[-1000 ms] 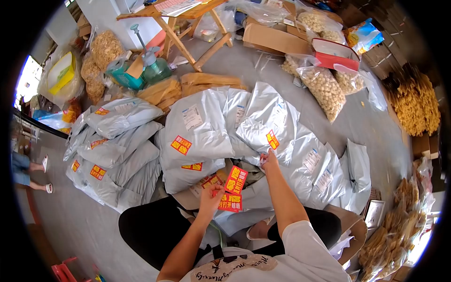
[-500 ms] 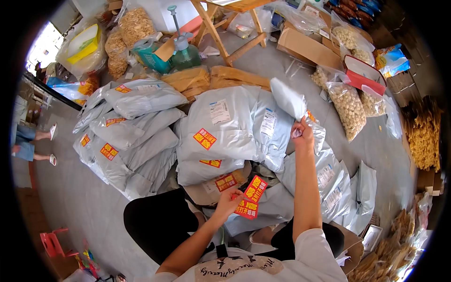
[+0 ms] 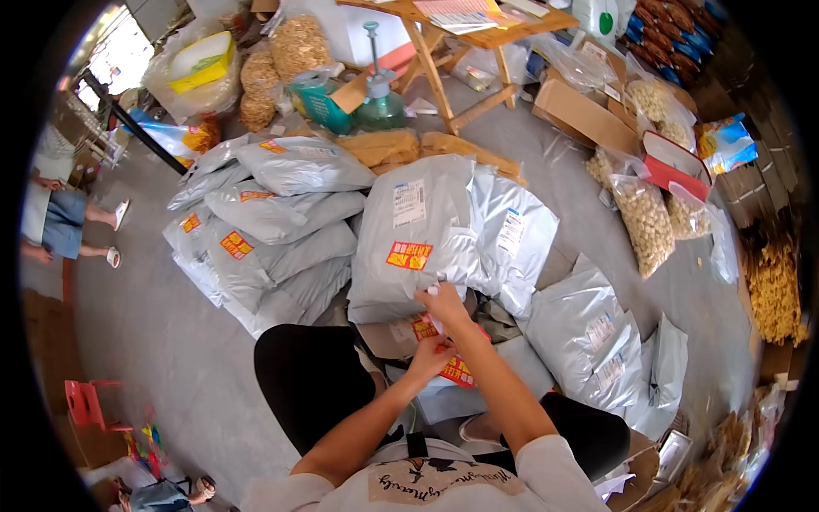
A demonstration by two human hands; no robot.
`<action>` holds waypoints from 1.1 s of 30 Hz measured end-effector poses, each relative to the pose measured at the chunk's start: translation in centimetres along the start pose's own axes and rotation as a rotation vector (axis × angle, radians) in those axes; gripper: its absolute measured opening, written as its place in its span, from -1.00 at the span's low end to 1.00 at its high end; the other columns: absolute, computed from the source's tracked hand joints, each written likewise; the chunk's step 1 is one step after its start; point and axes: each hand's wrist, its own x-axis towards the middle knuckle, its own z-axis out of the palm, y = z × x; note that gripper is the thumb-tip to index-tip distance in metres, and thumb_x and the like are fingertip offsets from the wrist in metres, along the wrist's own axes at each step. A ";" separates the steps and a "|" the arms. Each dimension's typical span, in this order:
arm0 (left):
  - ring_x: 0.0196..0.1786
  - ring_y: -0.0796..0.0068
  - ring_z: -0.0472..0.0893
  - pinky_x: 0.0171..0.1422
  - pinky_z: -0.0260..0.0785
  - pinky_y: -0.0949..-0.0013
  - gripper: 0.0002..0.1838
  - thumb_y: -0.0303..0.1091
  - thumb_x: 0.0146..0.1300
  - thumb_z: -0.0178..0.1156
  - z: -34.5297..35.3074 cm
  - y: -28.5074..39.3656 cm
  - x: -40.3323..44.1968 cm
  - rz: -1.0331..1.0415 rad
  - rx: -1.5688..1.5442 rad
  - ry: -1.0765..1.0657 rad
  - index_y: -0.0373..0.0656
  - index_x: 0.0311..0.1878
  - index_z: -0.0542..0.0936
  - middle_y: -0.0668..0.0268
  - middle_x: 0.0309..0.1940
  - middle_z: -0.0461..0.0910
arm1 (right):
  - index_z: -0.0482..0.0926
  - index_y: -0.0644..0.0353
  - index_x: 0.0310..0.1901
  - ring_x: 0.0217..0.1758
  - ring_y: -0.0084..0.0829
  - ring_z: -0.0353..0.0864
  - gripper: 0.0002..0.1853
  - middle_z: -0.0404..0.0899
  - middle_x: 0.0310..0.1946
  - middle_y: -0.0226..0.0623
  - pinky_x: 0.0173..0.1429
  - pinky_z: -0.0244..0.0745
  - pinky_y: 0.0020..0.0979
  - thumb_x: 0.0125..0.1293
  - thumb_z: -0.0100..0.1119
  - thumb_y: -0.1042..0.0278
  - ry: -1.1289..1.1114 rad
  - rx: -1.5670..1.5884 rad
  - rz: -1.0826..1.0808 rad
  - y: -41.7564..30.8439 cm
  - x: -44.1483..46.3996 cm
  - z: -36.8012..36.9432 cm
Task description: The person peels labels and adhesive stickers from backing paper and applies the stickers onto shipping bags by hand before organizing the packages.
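My left hand is closed on red-and-yellow printed stickers, which stick out below its fingers above my lap. Just above it, my right hand is pinched around a small whitish-pink scrap, too small to name. Its fingertips are at the lower edge of a large grey mailing bag, which bears a white label and a red-and-yellow sticker. To the right of that bag leans another labelled grey mailing bag. Under my hands lies a partly hidden brown cardboard piece.
Grey mailing bags are piled at left, and more lie at right. Behind stand a green spray bottle and a wooden folding table. Clear bags of pale pieces lie right. A person is at far left.
My right hand has come back from the right to beside my left hand. The grey bag that was by it, in the air at upper right, no longer shows there. The view has shifted.
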 end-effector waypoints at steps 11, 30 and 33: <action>-0.39 0.70 0.50 -0.28 0.35 0.62 -0.92 -0.44 0.15 0.14 0.6 4.0 -1.5 0.172 -0.251 -0.047 -0.26 -0.35 0.53 0.39 -0.43 0.54 | 0.60 0.25 -0.35 -0.35 -0.18 0.57 -0.81 0.57 -0.41 -0.12 -0.25 0.46 -0.35 -0.04 0.25 0.39 0.363 -0.821 -0.621 0.1 -12.1 -6.6; -0.42 0.67 0.49 -0.31 0.32 0.57 -0.90 -0.50 0.07 0.16 1.8 6.3 -3.7 0.346 0.111 -0.030 -0.35 -0.38 0.58 0.35 -0.51 0.56 | 0.58 0.21 -0.36 -0.39 -0.24 0.57 -0.88 0.57 -0.42 -0.26 -0.32 0.45 -0.36 0.02 0.19 0.41 0.471 -0.734 -0.673 1.8 -15.6 -6.3; -0.42 0.70 0.47 -0.32 0.31 0.58 -0.91 -0.51 0.07 0.15 2.0 6.4 -3.9 0.387 0.225 -0.009 -0.35 -0.39 0.57 0.37 -0.52 0.55 | 0.58 0.21 -0.37 -0.39 -0.24 0.56 -0.87 0.57 -0.42 -0.27 -0.33 0.45 -0.34 0.01 0.19 0.41 0.452 -0.813 -0.671 1.7 -15.7 -6.4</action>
